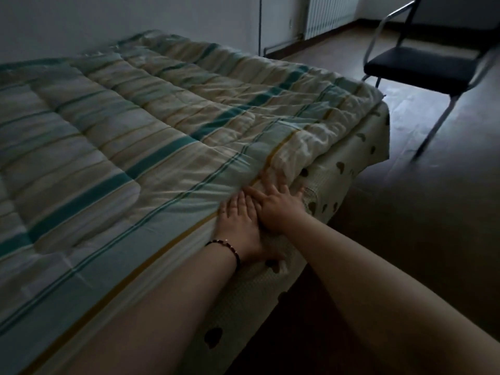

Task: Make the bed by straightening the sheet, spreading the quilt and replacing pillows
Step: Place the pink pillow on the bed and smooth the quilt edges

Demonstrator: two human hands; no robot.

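Observation:
A cream quilt [151, 125] with teal and yellow stripes lies spread over the bed, rumpled toward the far corner. Below its near edge shows a pale sheet [338, 171] with dark spots, hanging down the side of the bed. My left hand [238, 226], with a dark bracelet at the wrist, lies flat with straight fingers on the quilt's edge. My right hand [276, 207] lies flat beside it, partly over the left fingers, pressing the same edge at the bed's side. No pillow is in view.
A dark chair [422, 66] with metal legs stands on the brown floor [405, 212] to the right of the bed's far corner. A white radiator [330, 14] is on the back wall. The room is dim.

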